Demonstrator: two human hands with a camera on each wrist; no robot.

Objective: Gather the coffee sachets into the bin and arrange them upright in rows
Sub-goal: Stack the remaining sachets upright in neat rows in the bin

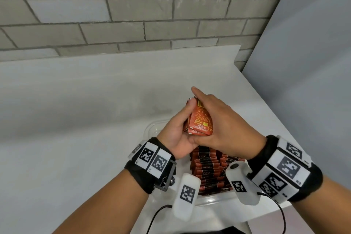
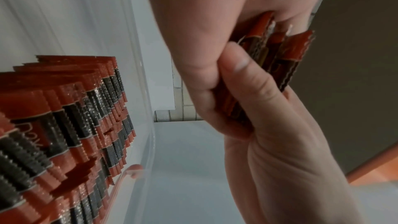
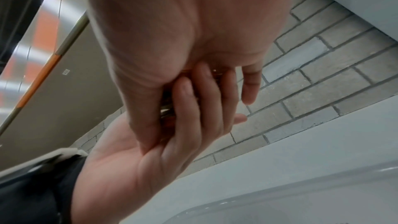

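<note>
My fingers [image 1: 190,107] are wrapped from both sides round a small bundle of sachets [image 1: 199,119]: the left hand [image 1: 177,135] cups it from below with the thumb up its side, and the right hand [image 1: 218,125] lies over the top, index finger straight along the upper edge. From the left wrist view the bundle's crimped ends sit uneven, so I judge the step in hand is squaring the pack before it goes down. To do that well I would tap the lower edges level against my palm, keep the faces flat together, and lower the pack on end beside the standing rows of sachets [image 1: 207,167], pressing it against them so nothing flops.

The bundle hovers above the far part of the clear bin [image 1: 152,129], whose near part already holds rows packed upright. The bin stands on the white counter [image 1: 95,119], near its right edge, with a grey brick wall [image 1: 133,15] behind. What could hinder me: the wrist-mounted cameras and their cables hang just over the filled rows and might snag a sachet as I lower.
</note>
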